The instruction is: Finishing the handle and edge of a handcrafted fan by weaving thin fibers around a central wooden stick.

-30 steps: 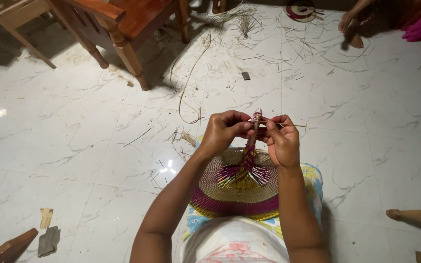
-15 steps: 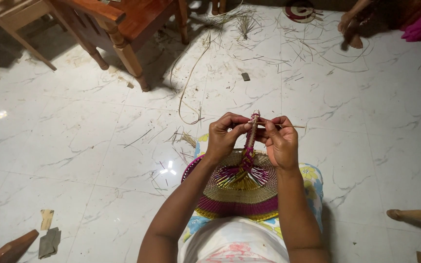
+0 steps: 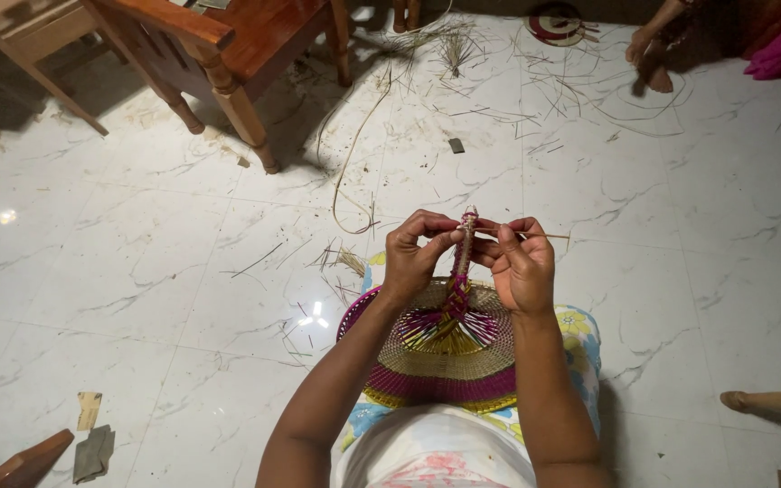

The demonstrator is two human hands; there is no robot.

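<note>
Fingers point(image 3: 434, 237) of the left hand point(image 3: 413, 253) pinch the top of a slim wrapped handle of straw and magenta fibre point(image 3: 464, 248), closed on it from the left side, while the right hand point(image 3: 522, 267) grips the same handle from the right and also nips a thin pale straw strand point(image 3: 535, 236) that juts out sideways towards the right. The handle rises from the centre of a round woven fan of natural straw with magenta and yellow bands point(image 3: 445, 361), which lies flat across the person's lap over a flowered cloth point(image 3: 580, 339). The fan sits directly below both hands, its outer rim nearest the body.

Around the worker, loose straw cuttings point(image 3: 463, 54) scatter over the white marble floor point(image 3: 137, 262); a dark red wooden chair point(image 3: 246, 45) stands at upper left, and another person's bare foot point(image 3: 648, 54) rests at the top right beside a small coiled mat point(image 3: 558, 23).

Judging from the grip, the binding looks best served by keeping the strand taut and each turn tight against the last, with the left pinch steadying the handle so the wrap does not slip or loosen.
</note>
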